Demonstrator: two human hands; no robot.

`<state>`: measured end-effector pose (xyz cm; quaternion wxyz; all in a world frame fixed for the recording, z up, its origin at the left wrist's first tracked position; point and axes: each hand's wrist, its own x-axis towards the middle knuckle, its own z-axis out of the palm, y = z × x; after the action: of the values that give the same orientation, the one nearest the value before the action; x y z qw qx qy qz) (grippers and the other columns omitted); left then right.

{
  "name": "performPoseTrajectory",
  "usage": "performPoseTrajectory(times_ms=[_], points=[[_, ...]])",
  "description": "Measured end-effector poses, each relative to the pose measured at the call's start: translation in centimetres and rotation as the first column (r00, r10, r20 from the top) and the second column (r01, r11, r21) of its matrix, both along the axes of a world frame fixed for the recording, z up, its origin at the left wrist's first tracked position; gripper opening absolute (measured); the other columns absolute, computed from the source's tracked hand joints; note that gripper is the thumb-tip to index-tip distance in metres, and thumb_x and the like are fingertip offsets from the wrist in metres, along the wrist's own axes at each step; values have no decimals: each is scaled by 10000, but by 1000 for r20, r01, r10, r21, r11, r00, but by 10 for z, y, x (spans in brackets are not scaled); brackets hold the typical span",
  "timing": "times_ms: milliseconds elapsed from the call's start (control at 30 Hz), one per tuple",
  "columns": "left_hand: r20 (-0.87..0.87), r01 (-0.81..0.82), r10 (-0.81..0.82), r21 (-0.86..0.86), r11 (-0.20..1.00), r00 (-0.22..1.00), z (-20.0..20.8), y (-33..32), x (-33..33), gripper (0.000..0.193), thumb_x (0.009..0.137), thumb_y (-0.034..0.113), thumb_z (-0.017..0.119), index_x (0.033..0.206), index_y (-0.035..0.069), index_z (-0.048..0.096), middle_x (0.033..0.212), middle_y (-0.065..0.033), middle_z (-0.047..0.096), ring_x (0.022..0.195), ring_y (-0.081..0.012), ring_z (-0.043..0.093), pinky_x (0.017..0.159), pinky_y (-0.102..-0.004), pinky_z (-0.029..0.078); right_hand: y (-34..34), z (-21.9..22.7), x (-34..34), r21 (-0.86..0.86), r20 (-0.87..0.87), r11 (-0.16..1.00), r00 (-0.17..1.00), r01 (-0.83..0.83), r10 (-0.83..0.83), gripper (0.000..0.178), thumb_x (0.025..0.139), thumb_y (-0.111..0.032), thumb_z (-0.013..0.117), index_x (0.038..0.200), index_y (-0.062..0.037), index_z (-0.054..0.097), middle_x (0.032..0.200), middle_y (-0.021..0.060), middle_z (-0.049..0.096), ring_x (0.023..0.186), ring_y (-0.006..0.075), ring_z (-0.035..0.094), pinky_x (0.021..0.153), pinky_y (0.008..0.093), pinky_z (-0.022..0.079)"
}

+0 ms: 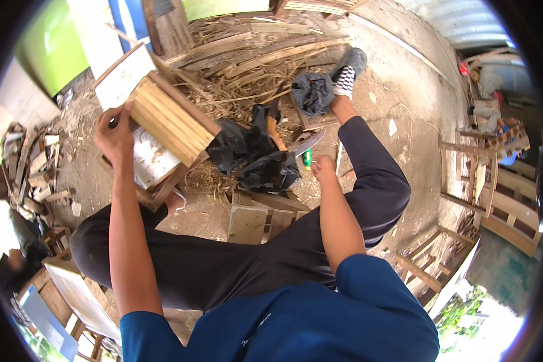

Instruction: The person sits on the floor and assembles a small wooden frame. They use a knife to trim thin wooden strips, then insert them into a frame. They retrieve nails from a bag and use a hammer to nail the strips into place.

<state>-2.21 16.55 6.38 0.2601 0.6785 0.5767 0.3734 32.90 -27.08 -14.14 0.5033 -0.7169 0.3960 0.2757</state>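
Observation:
My left hand (pixel 115 134) is at the left end of a row of pale wooden strips (pixel 173 120), thumb and forefinger pinched at their edge. The strips lie side by side across a low wooden stand with a dirty white top (pixel 153 158). My right hand (pixel 324 169) is low over the ground by my right leg, its fingers curled; whether they hold anything is hard to see. Just left of its fingertips is a small green object (pixel 307 158). Beside that lies a curved metal blade (pixel 312 142). A brown wooden handle (pixel 275 133) rests among black plastic bags (pixel 265 172).
Long wood offcuts and shavings (pixel 247 66) cover the ground ahead. A wooden box-like frame (pixel 253 220) stands between my legs. Scrap wood (pixel 30 163) is heaped at left. Wooden chair frames (pixel 482 169) stand at right by the wall. Another person (pixel 18 265) is at far left.

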Motion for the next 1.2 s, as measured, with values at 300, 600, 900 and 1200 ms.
performPoseTrajectory(times_ms=[300,600,900,1200], points=[[2,5,-5,-7,1000,1000,-10,8,-7,291,886,300,880,935,21,813,932,-24,722,864,-148,661,811,-330,532,7,-70,-39,-638,-184,282,498,-717,848,524,888,-231,708,1389,-154,574,1380,188,662,1316,401,594,1085,562,465],[58,33,-34,6,999,998,-8,8,-9,218,898,231,871,912,23,807,936,-12,727,830,-128,637,784,-310,514,28,-64,-16,-198,-123,664,691,-721,712,490,849,-345,683,1173,20,644,948,203,711,745,330,699,611,491,555],[162,52,-62,65,996,985,-4,-3,1,100,859,59,856,873,15,768,859,-51,707,744,-145,626,702,-304,523,43,-8,-47,192,-181,979,983,63,-27,202,918,-332,619,850,-192,491,611,-23,369,497,148,337,468,329,324],[178,-12,9,14,1000,984,9,-14,12,165,844,120,874,904,-11,793,965,-74,711,783,-173,685,690,-327,552,47,103,-100,123,190,992,982,-31,7,314,984,-338,632,848,-96,486,629,-5,394,488,148,410,421,308,326]])
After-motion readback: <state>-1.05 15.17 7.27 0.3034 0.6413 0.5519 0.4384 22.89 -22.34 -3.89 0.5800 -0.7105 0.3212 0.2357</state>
